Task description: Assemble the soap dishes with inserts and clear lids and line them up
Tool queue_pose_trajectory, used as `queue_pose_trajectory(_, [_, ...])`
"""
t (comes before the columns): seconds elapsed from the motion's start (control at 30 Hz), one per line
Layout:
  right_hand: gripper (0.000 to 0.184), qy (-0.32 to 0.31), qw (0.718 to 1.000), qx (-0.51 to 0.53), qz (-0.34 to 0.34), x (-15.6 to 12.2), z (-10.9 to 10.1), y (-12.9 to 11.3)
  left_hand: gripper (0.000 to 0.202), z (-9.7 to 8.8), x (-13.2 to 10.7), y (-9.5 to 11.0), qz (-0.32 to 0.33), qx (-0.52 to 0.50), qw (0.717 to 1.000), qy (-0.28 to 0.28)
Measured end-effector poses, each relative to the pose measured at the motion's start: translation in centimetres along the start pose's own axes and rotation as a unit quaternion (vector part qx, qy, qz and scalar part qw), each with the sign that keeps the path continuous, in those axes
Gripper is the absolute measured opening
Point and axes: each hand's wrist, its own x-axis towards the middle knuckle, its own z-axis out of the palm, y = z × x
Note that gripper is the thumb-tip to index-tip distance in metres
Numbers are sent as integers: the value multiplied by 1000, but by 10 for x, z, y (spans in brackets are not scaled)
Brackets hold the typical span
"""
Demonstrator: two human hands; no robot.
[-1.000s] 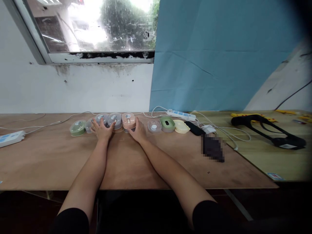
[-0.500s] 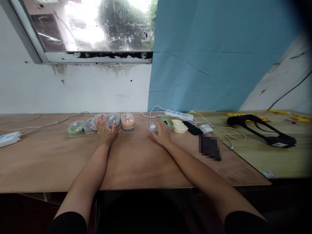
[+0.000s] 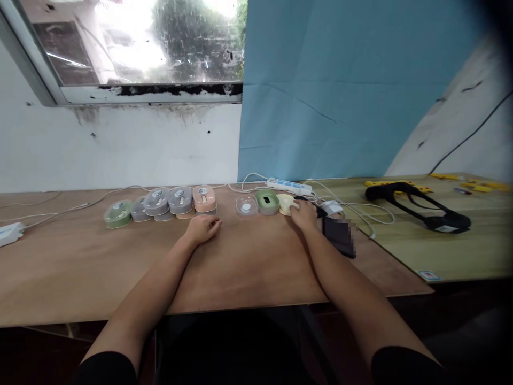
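Inspection of the table (image 3: 252,262) shows the pale yellow box (image 3: 284,205) at the right end of a row of small lidded boxes, which runs side to side along the far part of the table. We judge its long axis to lie roughly side to side as well, parallel to the row, though the fingers cover part of it and we cannot confirm this.

We find the right hand (image 3: 304,215) much the nearer, lying on the near right side of the yellow box with its fingers (image 3: 295,209) curled down onto it. We cannot tell whether this is a firm grip or only a touch. The left hand (image 3: 202,229) rests on the table, empty and narrowly curled, just in front of the pink box (image 3: 204,199). It does not appear to touch that box and is well apart from the yellow one.

To the left of the yellow box, we note the green box (image 3: 267,202) with a black slot in its lid, touching or just beside it, and then the clear box (image 3: 246,206). A black strip (image 3: 317,210) emerges just past the right hand. A pixelated dark object (image 3: 340,237) lies near the right wrist, and a white power strip (image 3: 288,186) sits behind the row.
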Motion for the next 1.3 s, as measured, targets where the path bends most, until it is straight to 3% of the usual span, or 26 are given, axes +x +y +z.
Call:
queue_pose_trajectory(0.13, [44, -54, 998, -23, 16, -3, 2, -6, 33, 3, 0, -6, -47, -56, 994, -77])
queue_pose_trajectory(0.33, [53, -49, 999, -14, -4, -3, 4, -6, 38, 1, -1, -13, -94, -85, 988, -89])
queue_pose_trajectory(0.57, [25, 26, 998, 56, -29, 3, 9, 2, 39, 3, -1, -12, -102, -82, 987, -95])
queue_pose_trajectory(0.7, [26, 132, 986, 101, -33, 4, 3, 0, 39, 3, -1, -13, -99, -84, 987, -93])
queue_pose_trajectory(0.8, [32, 232, 960, 147, -46, 2, -4, -7, 39, 3, -1, -13, -97, -88, 987, -92])
queue_pose_trajectory(0.9, [41, 270, 940, 197, -71, -6, -11, -20, 41, 4, -1, -13, -98, -108, 986, -82])
queue_pose_trajectory(1.0, [50, 220, 944, 225, -102, -22, -14, -39, 49, 4, -1, -11, -94, -134, 985, -62])
queue_pose_trajectory(1.1, [54, 119, 945, 261, -155, -44, -13, -63, 62, 3, 0, -8, -85, -152, 984, -41])
queue_pose_trajectory(1.2, [50, 2, 930, 299, -212, -67, -10, -89, 75, 1, 0, -2, -74, -167, 982, -49])
queue_pose_trajectory(1.3, [44, -114, 904, 320, -258, -83, -8, -108, 72, -2, -1, 7, -65, -164, 982, -65])
